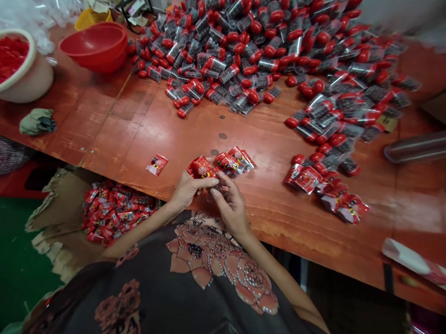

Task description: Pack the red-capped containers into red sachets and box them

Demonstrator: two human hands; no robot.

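Observation:
My left hand [186,190] is closed on a red printed sleeve [200,166], pinched under the thumb at the table's front edge. Close beside it, my right hand [233,206] has its fingers curled, thumb tip near the left thumb. Whatever lies between the right fingers is dark and mostly hidden. Just beyond the hands is a small stack of red printed packets [235,161]. A single flat red packet [157,164] lies to the left. On the right, several clear tubes with red caps and red wrappers [309,180] form a row.
A large heap of red-capped clear tubes [218,65] covers the table's back. At left stand a red bowl [94,46] and a white bucket [38,72] of red pieces. Below the edge, a cardboard box [53,221] holds wrapped red pieces. A clear cylinder [426,149] lies right.

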